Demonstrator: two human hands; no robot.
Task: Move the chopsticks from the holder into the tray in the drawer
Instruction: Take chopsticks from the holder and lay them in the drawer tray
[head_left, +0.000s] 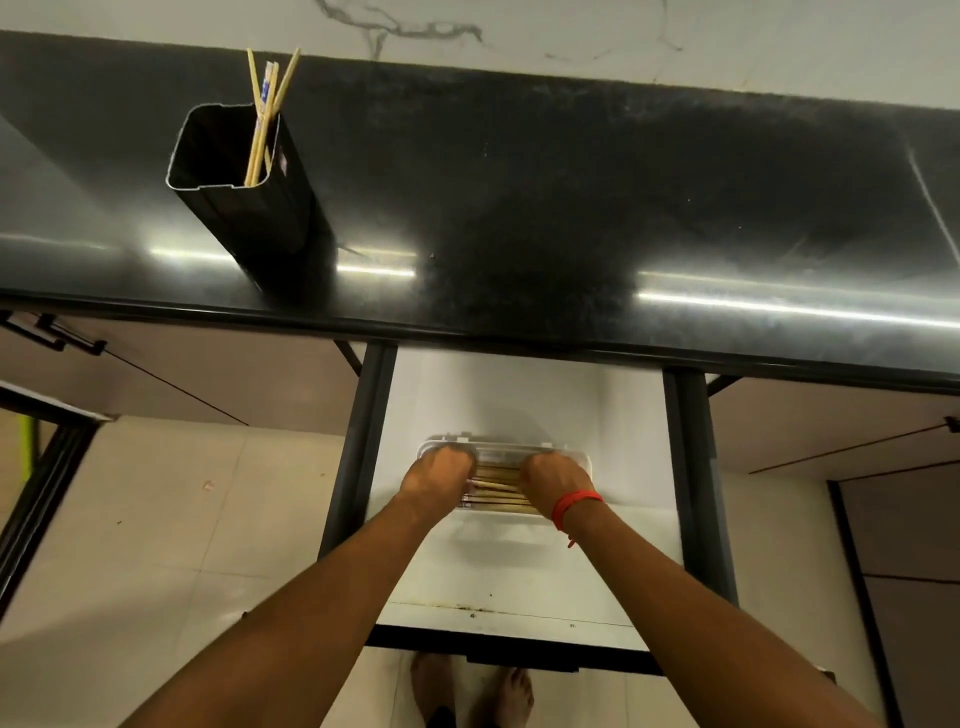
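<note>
A tall black holder stands on the black counter at the left, with a few wooden chopsticks sticking out of its top. Below, the white drawer is pulled open and a clear plastic tray sits inside it. Several chopsticks lie lengthwise in the tray. My left hand and my right hand both reach down into the tray, fingers curled onto the ends of the chopstick bundle. The fingertips are hidden behind the backs of the hands.
The glossy black counter runs across the view, its front edge overhanging the drawer. Dark drawer rails flank the white drawer floor. Cabinet fronts with black handles sit at left and right. Bare feet stand on the tiled floor.
</note>
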